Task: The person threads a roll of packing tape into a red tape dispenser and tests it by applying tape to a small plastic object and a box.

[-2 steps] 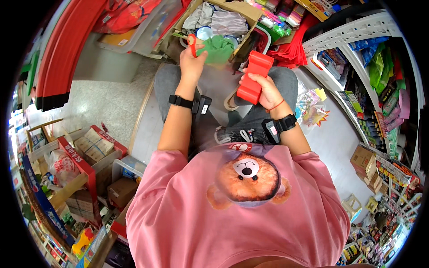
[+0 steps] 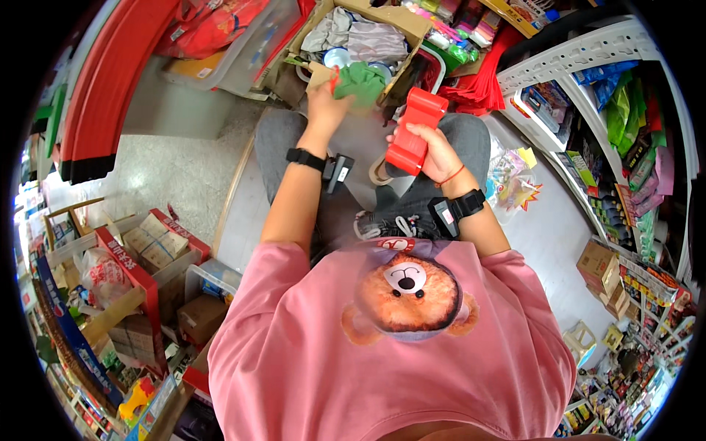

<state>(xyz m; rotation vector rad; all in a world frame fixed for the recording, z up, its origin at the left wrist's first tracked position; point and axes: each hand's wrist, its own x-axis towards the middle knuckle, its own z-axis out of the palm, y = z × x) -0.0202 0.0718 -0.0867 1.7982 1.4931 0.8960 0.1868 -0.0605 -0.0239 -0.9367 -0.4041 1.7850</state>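
Note:
My right hand (image 2: pixel 434 151) grips a red plastic piece (image 2: pixel 418 131) with a flat middle and thicker, rounded ends, held tilted above my right knee. The thumb lies across its middle. My left hand (image 2: pixel 327 106) is at the near left corner of an open cardboard box (image 2: pixel 409 22). Its fingers are closed around a small red-orange thing (image 2: pixel 334 78), mostly hidden by the hand. Just right of these fingers is a crumpled green cloth (image 2: pixel 360 79). Grey striped cloth (image 2: pixel 375 40) and a round white-and-blue item (image 2: pixel 337 57) lie inside the box.
A clear plastic bin (image 2: pixel 243 51) stands left of the box. On the right are a white perforated shelf (image 2: pixel 581 51) with packages and plastic-wrapped goods (image 2: pixel 509 180) on the floor. Boxes and a red-edged crate (image 2: pixel 136 272) stand at the left. My legs are folded beneath my hands.
My left hand has turned and shifted slightly right and down, covering more of the red-orange thing. The red plastic piece in my right hand has moved slightly down and left.

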